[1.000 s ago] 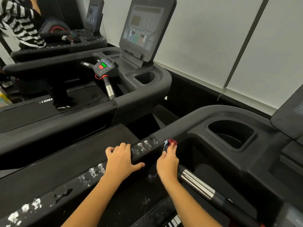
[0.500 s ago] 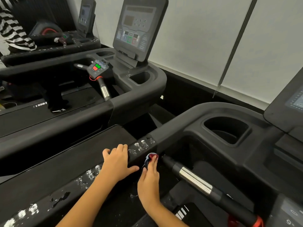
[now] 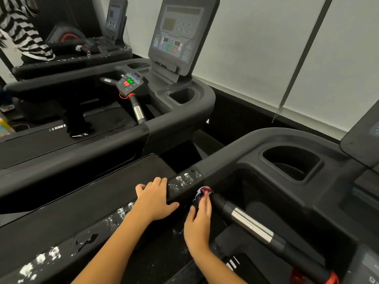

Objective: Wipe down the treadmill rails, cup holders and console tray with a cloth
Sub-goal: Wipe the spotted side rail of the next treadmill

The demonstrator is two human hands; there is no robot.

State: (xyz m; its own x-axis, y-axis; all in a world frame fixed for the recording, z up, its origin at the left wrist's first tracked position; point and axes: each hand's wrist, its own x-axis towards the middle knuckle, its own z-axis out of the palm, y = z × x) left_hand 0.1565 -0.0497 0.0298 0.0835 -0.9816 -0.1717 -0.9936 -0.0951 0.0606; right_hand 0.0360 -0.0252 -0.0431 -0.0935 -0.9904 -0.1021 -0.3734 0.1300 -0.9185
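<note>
1. The right grip reached forward with its fingers stretched out nearly straight and blurred. Their tips pressed a small bunched cloth of red, blue and white, while the thumb stood apart from the fingers and clamped on nothing.
2. The cloth lay against the inner side of the near treadmill's left rail, just beside the upper end of the black handlebar with its shiny metal sleeve.
3. The left grip rested palm down on top of the same rail, its fingers relaxed over the far edge and its thumb spread toward the cloth. It held nothing.
4. White flecks dotted the rail ahead of the left grip and behind it, and a small dark puddle sat further back on the rail.
5. The deep cup holder opened in the console moulding, up and to the right of the cloth and well apart from both grips.
6. A second treadmill stood to the left, with its console screen tilted upright. Beyond it, a person in a striped top was at the upper left corner.
</note>
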